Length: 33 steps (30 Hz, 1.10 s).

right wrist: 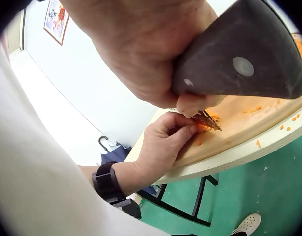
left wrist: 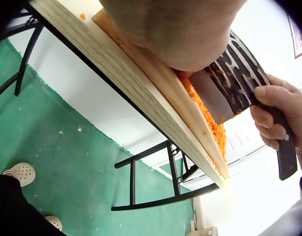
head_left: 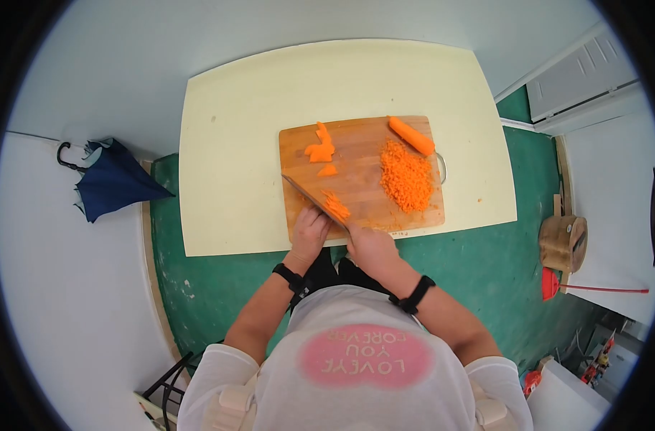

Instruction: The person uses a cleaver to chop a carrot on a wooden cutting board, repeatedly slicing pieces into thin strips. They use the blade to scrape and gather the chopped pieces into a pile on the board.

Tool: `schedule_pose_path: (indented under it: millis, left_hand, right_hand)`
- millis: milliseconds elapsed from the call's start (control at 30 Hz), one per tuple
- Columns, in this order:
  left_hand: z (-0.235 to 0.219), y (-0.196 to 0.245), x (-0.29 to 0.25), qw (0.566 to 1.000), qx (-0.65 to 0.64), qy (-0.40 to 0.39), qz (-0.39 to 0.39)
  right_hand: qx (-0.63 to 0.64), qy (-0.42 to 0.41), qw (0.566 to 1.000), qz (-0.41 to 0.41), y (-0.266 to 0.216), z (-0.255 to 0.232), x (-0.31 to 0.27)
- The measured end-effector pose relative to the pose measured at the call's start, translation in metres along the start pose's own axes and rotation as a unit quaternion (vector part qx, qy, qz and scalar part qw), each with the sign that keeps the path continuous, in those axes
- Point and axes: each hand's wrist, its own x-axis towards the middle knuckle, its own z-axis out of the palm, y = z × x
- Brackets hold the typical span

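Our right hand [head_left: 374,251] grips the knife [left wrist: 242,78]; our left hand [head_left: 311,231] pinches carrot strips [head_left: 336,205] at the board's [head_left: 356,154] seven o'clock, probably light, crisp and slippery, best held well back.

Cutting board [head_left: 359,179] on table [head_left: 230,144], carrot pile [head_left: 406,178] right, knife [head_left: 315,200] left

We see a white short-sleeved T-shirt [head_left: 370,406] with a pink oval print [head_left: 320,361] carrying pale capital letters, beige shoulder straps [head_left: 235,399], black wristbands [right wrist: 107,184] bearing dark boxy housings [right wrist: 131,208], black trousers [head_left: 320,271] and perforated cream clogs [left wrist: 23,174].
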Motion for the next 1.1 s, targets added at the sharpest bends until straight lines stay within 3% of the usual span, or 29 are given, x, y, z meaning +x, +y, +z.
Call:
schedule_pose_path:
  millis: [167, 600, 933, 1100]
  left_hand:
    - [-0.002, -0.001, -0.003, 1.0, -0.001, -0.018, -0.004]
    - [0.001, -0.004, -0.006, 1.0, 0.015, 0.005, 0.014]
    - [-0.001, -0.002, -0.007, 1.0, 0.027, -0.001, 0.008]
    - [0.0, 0.0, -0.005, 0.998, 0.055, 0.029, 0.023]
  right_hand:
    - [-0.002, -0.012, 1.0, 0.004, -0.005, 0.018, 0.027]
    - [0.0, 0.033, 0.999, -0.03, 0.002, 0.0, -0.009]
    - [0.018, -0.009, 1.0, -0.018, -0.004, 0.013, 0.03]
    - [0.03, 0.021, 0.999, -0.039, 0.0, -0.001, 0.021]
